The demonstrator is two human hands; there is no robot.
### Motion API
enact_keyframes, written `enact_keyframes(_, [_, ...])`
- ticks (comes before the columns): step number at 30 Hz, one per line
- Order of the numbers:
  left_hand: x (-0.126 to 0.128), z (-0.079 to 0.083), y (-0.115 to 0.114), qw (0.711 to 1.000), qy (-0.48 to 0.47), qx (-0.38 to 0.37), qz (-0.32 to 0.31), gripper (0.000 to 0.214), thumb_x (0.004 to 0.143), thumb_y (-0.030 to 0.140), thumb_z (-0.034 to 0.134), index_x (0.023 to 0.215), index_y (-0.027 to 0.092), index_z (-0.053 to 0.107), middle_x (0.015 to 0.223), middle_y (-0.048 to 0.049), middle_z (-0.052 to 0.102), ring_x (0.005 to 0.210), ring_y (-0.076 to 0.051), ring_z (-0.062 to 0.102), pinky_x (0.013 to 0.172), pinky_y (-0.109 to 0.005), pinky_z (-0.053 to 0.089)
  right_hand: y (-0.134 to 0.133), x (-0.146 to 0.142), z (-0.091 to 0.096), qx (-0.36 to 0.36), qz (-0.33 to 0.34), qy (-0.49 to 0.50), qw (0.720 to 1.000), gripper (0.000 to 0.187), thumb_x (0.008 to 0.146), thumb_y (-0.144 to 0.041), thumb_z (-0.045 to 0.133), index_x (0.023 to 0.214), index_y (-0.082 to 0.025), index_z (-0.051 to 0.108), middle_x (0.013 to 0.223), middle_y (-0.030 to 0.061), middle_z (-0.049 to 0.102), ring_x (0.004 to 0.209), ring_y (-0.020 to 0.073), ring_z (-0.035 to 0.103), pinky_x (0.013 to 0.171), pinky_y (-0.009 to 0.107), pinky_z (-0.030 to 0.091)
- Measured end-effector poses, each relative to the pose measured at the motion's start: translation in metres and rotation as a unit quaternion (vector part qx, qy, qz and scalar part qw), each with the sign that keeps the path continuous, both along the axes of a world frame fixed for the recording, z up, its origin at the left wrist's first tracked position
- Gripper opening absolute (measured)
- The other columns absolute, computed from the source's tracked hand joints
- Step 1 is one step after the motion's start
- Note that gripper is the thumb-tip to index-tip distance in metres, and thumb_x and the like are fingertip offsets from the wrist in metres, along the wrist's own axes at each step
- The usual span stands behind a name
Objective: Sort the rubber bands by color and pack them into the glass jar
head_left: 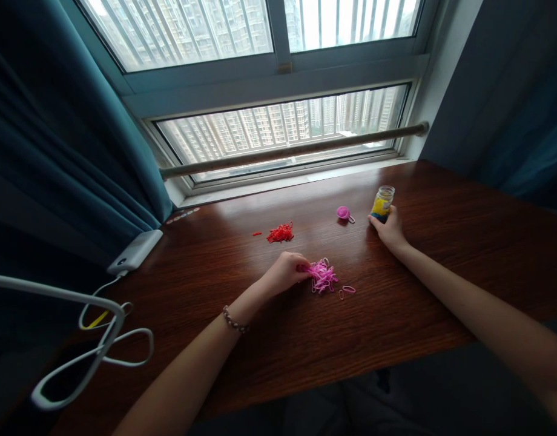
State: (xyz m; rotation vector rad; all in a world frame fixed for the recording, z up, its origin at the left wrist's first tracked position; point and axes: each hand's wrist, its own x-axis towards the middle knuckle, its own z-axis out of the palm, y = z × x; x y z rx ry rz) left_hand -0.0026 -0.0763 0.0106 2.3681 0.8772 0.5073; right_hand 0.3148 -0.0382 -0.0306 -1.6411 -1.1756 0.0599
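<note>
A heap of small pink elastic bands (322,275) lies on the dark wooden table (269,339), with two loose bands (346,290) just right of it. My left hand (284,272) is closed at the heap's left edge, pinching some of the pink bands. My right hand (388,230) wraps around the base of a small clear jar (382,203) with a yellow and blue label, standing upright without its lid. A pink lid (343,212) lies left of the jar. A heap of red bands (280,232) sits farther back, one stray red band (257,234) beside it.
A white power bank (135,251) with a white cable (101,345) lies at the table's left end. A window with a wooden rail (292,150) runs behind the table. Teal curtains (56,139) hang at both sides.
</note>
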Motion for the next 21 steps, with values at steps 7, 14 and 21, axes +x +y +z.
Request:
enact_keyframes(7, [-0.004,0.006,0.000,0.998,-0.045,-0.043,-0.003,0.015,0.076,0.023,0.057,0.072,0.013,0.069,0.067,-0.0018,0.058,0.058,-0.009,0.049,0.054,-0.019,0.037,-0.029,-0.037,0.039,0.036,0.259,-0.050,0.964,0.046,0.072,-0.039,0.061,0.113,-0.019,0.051,0.101,0.0065,0.058,0.089,0.0208,0.055,0.079,0.033,0.044])
enact_keyframes(14, [-0.009,0.028,0.006,0.976,-0.174,-0.125,0.032,0.016,0.073,0.025,0.061,0.074,0.011,0.069,0.066,-0.0028,0.056,0.059,-0.009,0.047,0.052,-0.020,0.036,-0.061,-0.053,0.063,-0.022,0.480,-0.125,0.868,0.048,0.073,-0.028,0.063,0.119,-0.023,0.051,0.100,0.0065,0.053,0.092,0.0210,0.052,0.082,0.035,0.042])
enact_keyframes(21, [-0.009,0.041,0.002,0.947,-0.258,-0.191,0.029,0.015,0.070,0.025,0.066,0.077,0.012,0.069,0.065,-0.0015,0.054,0.053,-0.007,0.045,0.047,-0.020,0.035,-0.067,-0.061,0.066,-0.030,0.508,-0.117,0.853,0.048,0.074,-0.023,0.061,0.121,-0.023,0.050,0.099,0.0066,0.052,0.090,0.0197,0.051,0.079,0.034,0.043])
